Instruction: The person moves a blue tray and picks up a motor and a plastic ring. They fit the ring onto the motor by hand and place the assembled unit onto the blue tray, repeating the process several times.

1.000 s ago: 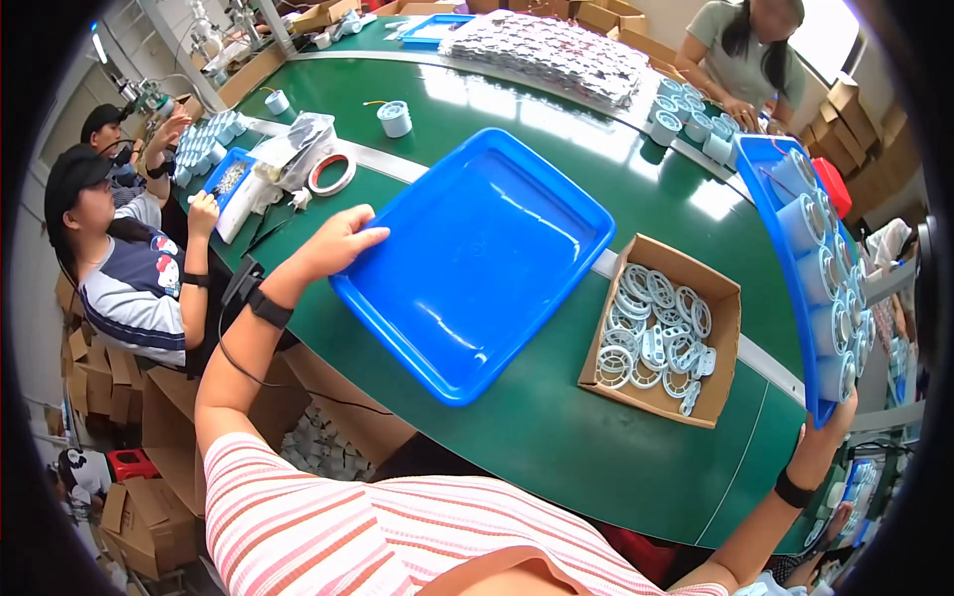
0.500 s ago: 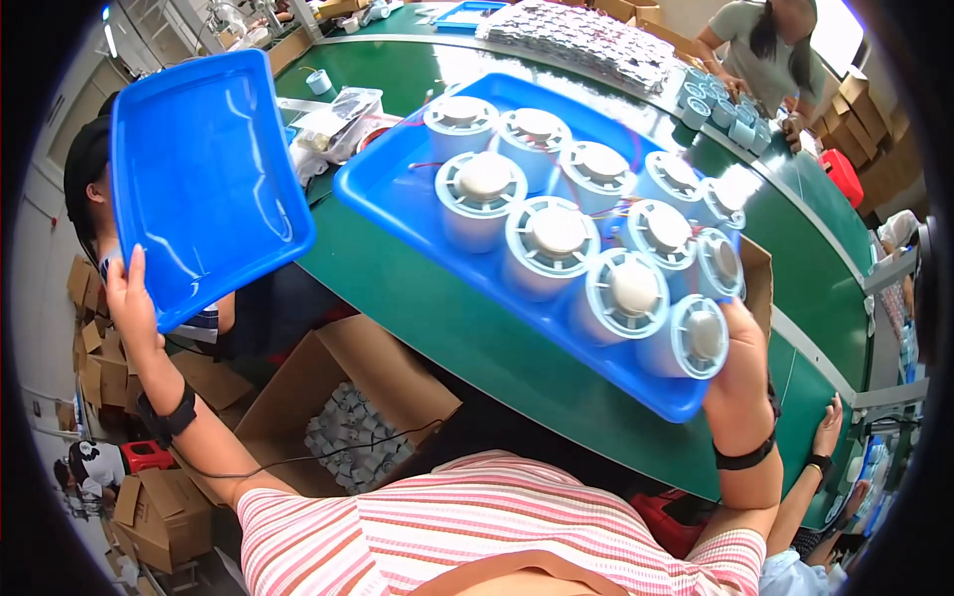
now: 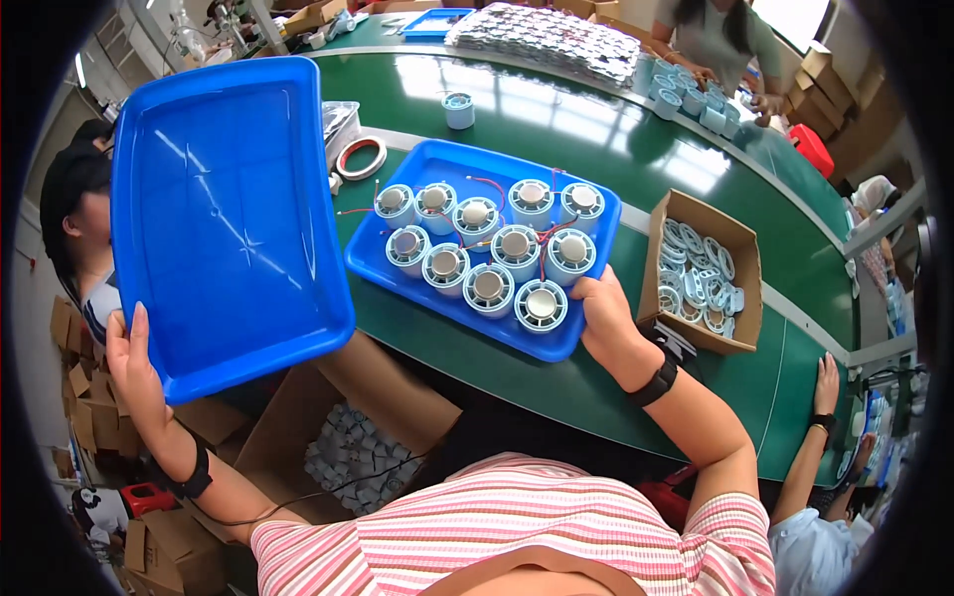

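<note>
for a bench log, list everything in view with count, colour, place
bench: 1, green, centre
empty tray: 1, blue, left
loaded tray: 1, blue, centre
round units: 11, pale blue, loaded tray
lone cylinder: 1, pale blue, beyond trays
tape roll: 1, red-white, behind trays
cardboard box: 1, brown, bench right
ring parts: many, pale blue, that box
stacked parts: many, whitish, back
grouped cylinders: many, pale blue, far right
lower boxes: several, brown, lower left
co-workers: several, mixed clothing, around bench
left hand: 1, bare, on empty tray
right hand: 1, bare, at loaded tray
</note>
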{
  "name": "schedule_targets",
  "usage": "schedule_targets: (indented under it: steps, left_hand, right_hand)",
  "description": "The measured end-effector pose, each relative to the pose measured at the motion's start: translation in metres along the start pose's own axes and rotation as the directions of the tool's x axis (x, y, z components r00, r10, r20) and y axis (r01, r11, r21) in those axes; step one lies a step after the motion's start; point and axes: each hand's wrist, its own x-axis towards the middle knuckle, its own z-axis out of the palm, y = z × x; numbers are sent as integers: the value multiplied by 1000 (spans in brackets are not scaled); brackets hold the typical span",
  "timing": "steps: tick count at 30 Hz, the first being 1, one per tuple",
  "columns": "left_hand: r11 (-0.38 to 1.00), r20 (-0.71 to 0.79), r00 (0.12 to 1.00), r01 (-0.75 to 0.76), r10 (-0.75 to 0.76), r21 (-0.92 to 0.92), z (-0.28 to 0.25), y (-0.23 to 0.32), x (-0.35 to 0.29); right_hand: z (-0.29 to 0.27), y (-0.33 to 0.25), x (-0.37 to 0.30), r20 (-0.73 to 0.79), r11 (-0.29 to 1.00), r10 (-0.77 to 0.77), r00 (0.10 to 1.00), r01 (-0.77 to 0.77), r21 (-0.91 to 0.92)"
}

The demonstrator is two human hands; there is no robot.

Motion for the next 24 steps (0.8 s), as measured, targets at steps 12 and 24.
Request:
schedule_targets:
  steps: [12,24]
  left_hand:
    - [973,357,932,29,57,-229,98,47,24]
    - [825,813,558,373,167,-425,356,144,-11]
  right_hand:
    - [4,-43,-61,60,986,94,994,-84,-146]
    - [-63,-157,-116,-46,856,-463,885,434,-280]
